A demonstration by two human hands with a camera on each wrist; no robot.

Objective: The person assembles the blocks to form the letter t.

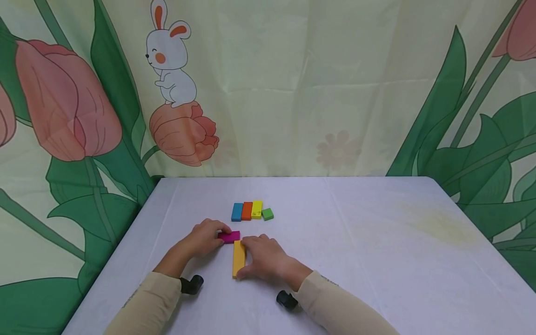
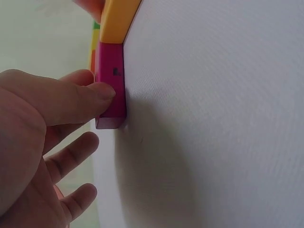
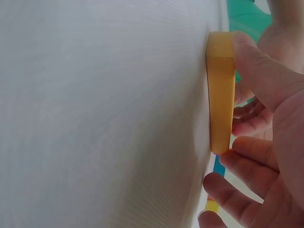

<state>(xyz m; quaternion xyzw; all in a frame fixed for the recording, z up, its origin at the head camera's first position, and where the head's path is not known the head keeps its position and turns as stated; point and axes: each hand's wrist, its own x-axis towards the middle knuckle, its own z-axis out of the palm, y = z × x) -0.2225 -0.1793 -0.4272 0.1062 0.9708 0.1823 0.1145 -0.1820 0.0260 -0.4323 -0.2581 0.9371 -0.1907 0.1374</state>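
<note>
A magenta block lies sideways on the table, pinched by my left hand between thumb and fingers. Just below its right end stretches a long orange-yellow block, pointing toward me. My right hand grips that block, thumb at its near end and fingers at its far end. In the left wrist view the magenta block meets the yellow block end on. The right wrist view shows the yellow block along the thumb and fingertips.
Behind the hands, blue, red and yellow blocks stand side by side, with a small green block tilted at their right. A white cloth covers the table; a printed curtain hangs behind.
</note>
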